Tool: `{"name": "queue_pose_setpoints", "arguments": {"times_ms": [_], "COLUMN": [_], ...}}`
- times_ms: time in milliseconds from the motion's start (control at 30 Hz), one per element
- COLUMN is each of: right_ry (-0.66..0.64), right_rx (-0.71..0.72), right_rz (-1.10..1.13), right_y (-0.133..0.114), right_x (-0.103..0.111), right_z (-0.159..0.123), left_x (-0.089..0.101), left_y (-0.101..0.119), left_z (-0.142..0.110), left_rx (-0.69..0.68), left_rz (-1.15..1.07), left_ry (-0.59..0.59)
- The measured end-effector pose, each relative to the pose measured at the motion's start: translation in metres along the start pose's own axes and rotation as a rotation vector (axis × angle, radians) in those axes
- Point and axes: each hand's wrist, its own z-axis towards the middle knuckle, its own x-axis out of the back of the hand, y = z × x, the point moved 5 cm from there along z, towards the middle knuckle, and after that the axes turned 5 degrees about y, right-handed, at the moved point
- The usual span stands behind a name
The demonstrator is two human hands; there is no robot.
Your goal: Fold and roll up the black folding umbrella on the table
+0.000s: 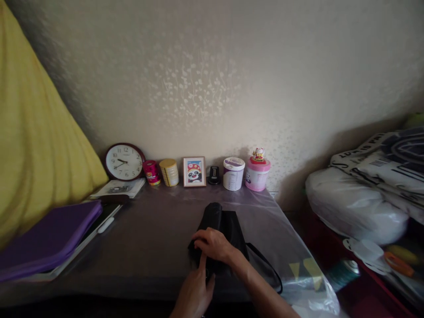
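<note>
Head view showed me the black fabric bundle (212, 215) at lower centre, right hand (215, 244) half-curled over it, left hand (195, 291) index-out, firm grip on either uncertain: mid-handling, I judged, calling for steady support
</note>
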Motion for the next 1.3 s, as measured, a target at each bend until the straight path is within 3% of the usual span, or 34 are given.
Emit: {"name": "queue_pose_setpoints", "arguments": {"times_ms": [133,267,500,733,867,1033,1167,1300], "right_ry": [0.181,0.240,0.190,0.331,0.439,0.515,0.484,0.453], "right_rx": [0.157,0.183,0.070,-0.171,-0.411,-0.618,-0.658,-0.628], "right_rz": [0.068,-0.002,-0.176,-0.183,-0.092,-0.058,0.012,0.132], "right_y": [-0.004,0.008,0.050,0.094,0.125,0.159,0.161,0.145], "right_x": [0.014,0.014,0.008,0.020,0.037,0.066,0.072,0.065], "right_z": [-0.024,-0.026,0.026,0.058,0.040,-0.011,-0.037,-0.040], "left_x": [0.000,0.002,0.001,0.001,0.004,0.007,0.006,0.006], "left_y": [0.000,0.001,0.000,-0.001,0.000,0.002,0.000,-0.001], "left_z": [-0.002,-0.005,-0.003,-0.003,-0.004,-0.005,-0.005,-0.004], "left_rx": [0.016,0.020,0.029,0.029,0.027,0.020,0.044,0.038], "left_rz": [-0.012,-0.081,-0.095,-0.107,-0.118,-0.153,-0.112,-0.122], "left_ry": [0.013,0.020,0.016,0.018,0.010,0.033,0.040,0.042]}}
